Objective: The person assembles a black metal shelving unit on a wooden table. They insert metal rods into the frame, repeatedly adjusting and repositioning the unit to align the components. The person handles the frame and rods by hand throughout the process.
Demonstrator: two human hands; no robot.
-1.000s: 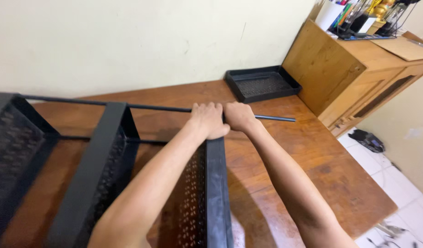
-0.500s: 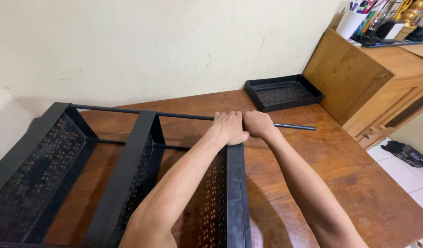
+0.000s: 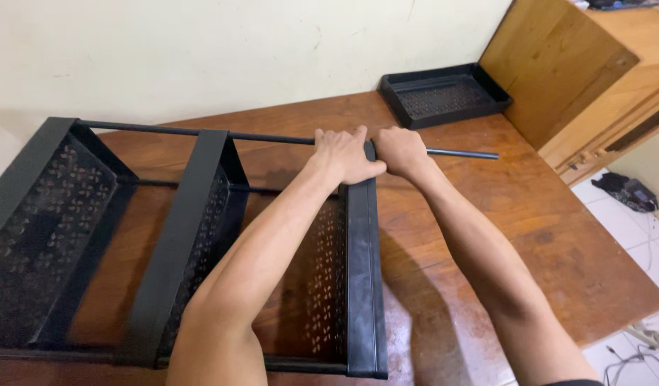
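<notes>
From the head camera I see my left hand (image 3: pixel 346 154) wrapped over a thin black rod (image 3: pixel 201 133), its fingers (image 3: pixel 358 135) curled tight around it just where the rod meets the top corner of the nearest black perforated tray (image 3: pixel 362 271). My right hand (image 3: pixel 402 149) sits right beside it, touching it, fingers closed on the same rod, whose free end sticks out past that hand toward the right. The rod runs left through two more upright trays (image 3: pixel 179 236), forming a black metal rack (image 3: pixel 51 214) lying on its side on the brown wooden table (image 3: pixel 529 214). A separate black tray (image 3: pixel 444 93) lies flat at the table's far edge, next to a wooden cabinet (image 3: pixel 558 64). White floor tiles (image 3: pixel 630 229) show at right.
</notes>
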